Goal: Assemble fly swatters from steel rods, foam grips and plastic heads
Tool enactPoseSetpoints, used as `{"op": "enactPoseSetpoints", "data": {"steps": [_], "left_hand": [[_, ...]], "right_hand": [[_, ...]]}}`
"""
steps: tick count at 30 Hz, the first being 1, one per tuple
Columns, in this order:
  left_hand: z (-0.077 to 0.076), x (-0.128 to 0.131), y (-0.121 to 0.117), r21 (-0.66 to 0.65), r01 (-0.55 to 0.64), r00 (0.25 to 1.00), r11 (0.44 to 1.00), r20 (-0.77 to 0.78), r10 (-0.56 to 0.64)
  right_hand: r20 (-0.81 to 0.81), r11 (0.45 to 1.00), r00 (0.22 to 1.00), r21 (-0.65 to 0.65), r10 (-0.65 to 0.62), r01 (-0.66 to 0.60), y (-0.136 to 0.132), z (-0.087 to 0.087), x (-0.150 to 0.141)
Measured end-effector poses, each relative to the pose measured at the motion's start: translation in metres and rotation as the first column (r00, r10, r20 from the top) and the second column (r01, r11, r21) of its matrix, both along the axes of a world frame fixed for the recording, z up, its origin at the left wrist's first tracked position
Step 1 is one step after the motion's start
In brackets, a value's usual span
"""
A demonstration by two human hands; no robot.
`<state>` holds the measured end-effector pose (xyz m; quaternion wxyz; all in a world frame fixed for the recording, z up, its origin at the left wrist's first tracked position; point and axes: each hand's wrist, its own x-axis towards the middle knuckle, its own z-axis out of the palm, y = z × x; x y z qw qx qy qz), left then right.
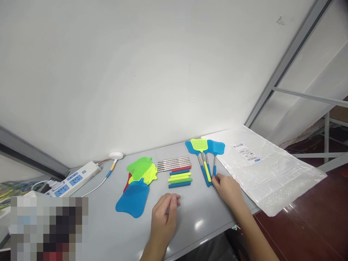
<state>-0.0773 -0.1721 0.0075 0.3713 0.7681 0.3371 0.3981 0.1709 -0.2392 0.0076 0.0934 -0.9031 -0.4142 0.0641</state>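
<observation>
My right hand (227,187) is closed around the lower end of a blue fly swatter (217,147), at the right of a group of assembled swatters. A yellow fly swatter (200,145) and more blue ones lie fanned beside it, their metal rods fitted into coloured grips. Near the table's front, my left hand (164,214) is loosely curled, with nothing visible in it. Above it lie several loose handle grips (179,180) in red, blue, yellow and green. Metal rods (174,163) lie behind these. To the left, loose swatter heads (133,197) overlap in blue, yellow, green and red.
A white plastic mailing bag (268,174) with a label covers the table's right end and overhangs its edge. At the left stand a power strip (73,179) and a white cable (102,183). A wall (163,79) rises behind the grey table (108,232).
</observation>
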Motion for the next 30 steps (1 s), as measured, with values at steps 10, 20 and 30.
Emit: {"op": "enactPoseSetpoints", "data": {"steps": [10,20,30], "left_hand": [[0.003,0.0,-0.001,-0.03,-0.017,1.0,0.999,0.019,0.017],[0.005,-0.03,0.01,0.154,-0.266,0.955,0.951,-0.095,0.283],[-0.002,-0.086,0.003,0.436,-0.369,0.658,0.821,-0.501,0.562]], "right_hand": [[-0.036,0.991,0.999,0.132,-0.004,0.009,-0.005,-0.005,-0.001],[-0.064,0.889,0.996,0.458,0.066,-0.03,-0.028,-0.013,-0.031],[0.263,0.671,0.757,0.352,0.598,-0.653,0.042,-0.003,-0.08]]}}
